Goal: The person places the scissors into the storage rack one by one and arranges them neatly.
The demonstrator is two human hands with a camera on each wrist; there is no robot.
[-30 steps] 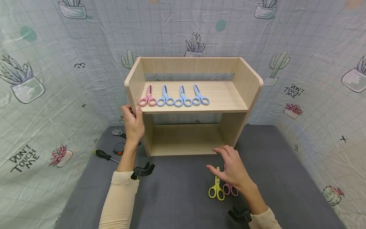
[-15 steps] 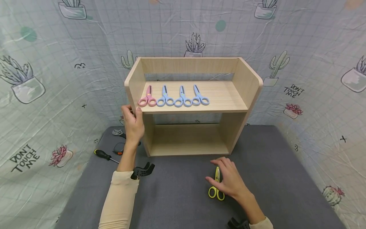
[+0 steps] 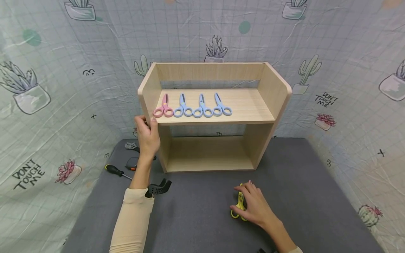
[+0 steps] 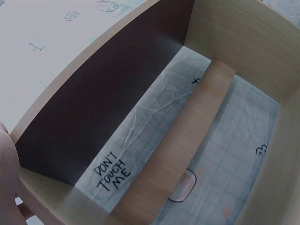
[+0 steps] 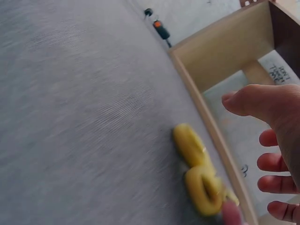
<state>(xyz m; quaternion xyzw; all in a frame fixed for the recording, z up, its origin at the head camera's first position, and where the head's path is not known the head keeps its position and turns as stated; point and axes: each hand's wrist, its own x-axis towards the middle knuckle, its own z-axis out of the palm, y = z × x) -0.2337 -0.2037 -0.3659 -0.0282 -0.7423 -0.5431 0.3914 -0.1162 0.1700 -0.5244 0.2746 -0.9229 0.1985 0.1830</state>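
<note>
My left hand grips the left side panel of a two-tier wooden shelf, thumb at the front edge and fingers round the outside. In the left wrist view only a bit of that hand shows at the edge. My right hand hovers over yellow scissors on the table, thumb and fingers spread apart. The right wrist view shows the thumb of this hand apart from the blurred yellow scissors. A pink handle lies beside them; the hand mostly hides these pink scissors in the head view.
Pink scissors and three blue scissors, the middle pair among them, lie in a row on the upper tier. Left of the shelf are a screwdriver, a tape measure and an adjustable wrench.
My right hand has moved down and nearer over the yellow scissors, covering the pink pair beside them. The left hand has stayed on the shelf.
</note>
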